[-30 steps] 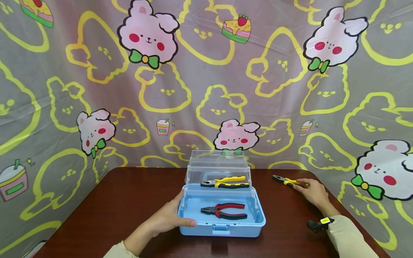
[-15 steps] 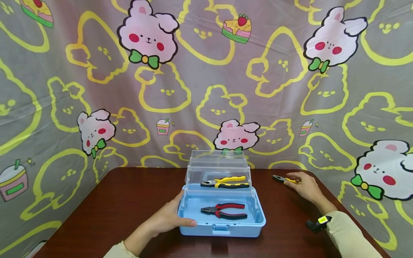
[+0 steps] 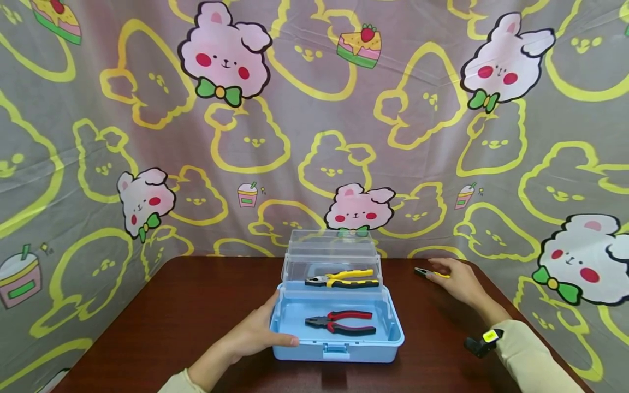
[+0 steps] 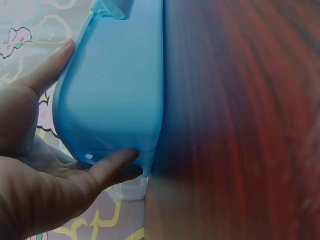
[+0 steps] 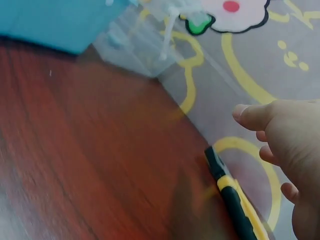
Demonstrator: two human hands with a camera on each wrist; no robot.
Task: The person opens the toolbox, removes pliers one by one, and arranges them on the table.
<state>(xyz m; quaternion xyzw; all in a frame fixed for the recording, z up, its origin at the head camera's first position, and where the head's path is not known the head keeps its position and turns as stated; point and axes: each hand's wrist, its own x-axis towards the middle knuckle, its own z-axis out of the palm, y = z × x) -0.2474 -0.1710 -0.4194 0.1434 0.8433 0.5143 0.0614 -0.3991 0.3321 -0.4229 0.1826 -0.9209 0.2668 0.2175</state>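
An opened light-blue toolbox stands on the table. My left hand rests on its front left corner: the thumb lies at the front rim and fairly straight fingers touch the end wall. Red-and-black pliers lie inside the box, heads leftward. Yellow-and-black pliers lie in the clear tray behind them. Another yellow-and-black pair of pliers lies on the table to the right. My right hand hovers at its handles, partly hiding them; in the right wrist view the thumb is spread apart from these pliers.
The toolbox's transparent lid stands raised at the back. A dark red-brown wooden table reaches to a grey curtain printed with rabbits. A black wrist camera sits on the right sleeve.
My right hand has drawn back slightly and its fingers have lifted off the pliers' handles. Those pliers have stayed about where they were. The left hand and toolbox have not moved.
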